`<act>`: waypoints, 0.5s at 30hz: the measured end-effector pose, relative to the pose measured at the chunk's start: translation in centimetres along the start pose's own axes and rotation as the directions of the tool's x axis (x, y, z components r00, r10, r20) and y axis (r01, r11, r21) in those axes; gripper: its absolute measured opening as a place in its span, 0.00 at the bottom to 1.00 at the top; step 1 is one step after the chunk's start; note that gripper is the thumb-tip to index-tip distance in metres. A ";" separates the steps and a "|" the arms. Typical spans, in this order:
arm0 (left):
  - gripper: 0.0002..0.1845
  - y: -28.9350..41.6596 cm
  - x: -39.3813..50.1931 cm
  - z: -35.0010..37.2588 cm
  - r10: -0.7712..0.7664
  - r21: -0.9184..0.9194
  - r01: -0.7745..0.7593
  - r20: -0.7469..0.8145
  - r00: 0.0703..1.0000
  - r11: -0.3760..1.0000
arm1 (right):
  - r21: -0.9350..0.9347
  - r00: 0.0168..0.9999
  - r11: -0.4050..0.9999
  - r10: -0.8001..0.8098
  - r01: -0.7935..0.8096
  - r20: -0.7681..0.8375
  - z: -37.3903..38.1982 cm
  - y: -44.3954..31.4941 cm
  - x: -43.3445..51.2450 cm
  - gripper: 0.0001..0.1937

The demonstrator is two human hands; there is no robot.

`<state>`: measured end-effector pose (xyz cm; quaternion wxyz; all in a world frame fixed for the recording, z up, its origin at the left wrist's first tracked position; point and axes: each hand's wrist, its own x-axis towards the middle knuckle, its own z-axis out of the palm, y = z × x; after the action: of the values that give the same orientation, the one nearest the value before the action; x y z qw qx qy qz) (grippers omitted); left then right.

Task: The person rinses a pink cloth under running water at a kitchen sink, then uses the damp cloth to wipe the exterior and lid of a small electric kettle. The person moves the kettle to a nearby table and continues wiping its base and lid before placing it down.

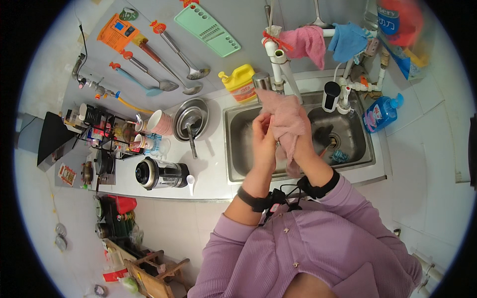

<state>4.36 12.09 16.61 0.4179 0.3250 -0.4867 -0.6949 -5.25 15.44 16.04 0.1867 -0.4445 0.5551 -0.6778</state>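
Observation:
A pale pink cloth [285, 115] is bunched up between my two hands above the double-bowl steel sink [238, 143]. My left hand [264, 139] grips its left side with curled fingers. My right hand [305, 139] holds the other side, and folds of cloth cover most of its fingers. One end of the cloth hangs down between my wrists. Below and to the right, the right bowl contains a dark item [323, 134] that I cannot identify and a blue-green scrubber [339, 156] near the drain [332, 142].
Behind the sink stand a yellow detergent jug [241, 83], white pipes [275, 61] and a black-and-white faucet unit [331, 97]. A blue soap bottle [380, 113] is at the right. Nested metal bowls [190, 119], a blender jar [162, 173] and a white spoon [190, 184] occupy the left counter.

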 end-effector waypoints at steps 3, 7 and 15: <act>0.33 1.1 -0.3 -1.1 -0.214 -0.463 0.387 0.383 0.899 0.798 | 0.071 0.995 0.994 -0.092 0.088 0.045 0.9 -0.5 0.5 0.21; 0.37 2.4 0.1 -1.6 -0.088 -0.674 0.423 0.472 0.877 0.606 | 0.544 0.954 0.785 0.226 -0.297 0.195 3.4 1.2 -0.7 0.22; 0.31 2.4 -0.6 -0.8 -0.230 -0.560 0.327 0.238 0.944 0.761 | 0.687 0.915 0.612 0.339 -0.392 0.219 3.1 3.5 -2.6 0.22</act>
<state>6.00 11.86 18.66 0.3509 0.1922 -0.2226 -0.8890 -2.17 14.42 11.76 0.4978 -0.2356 0.3179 -0.7718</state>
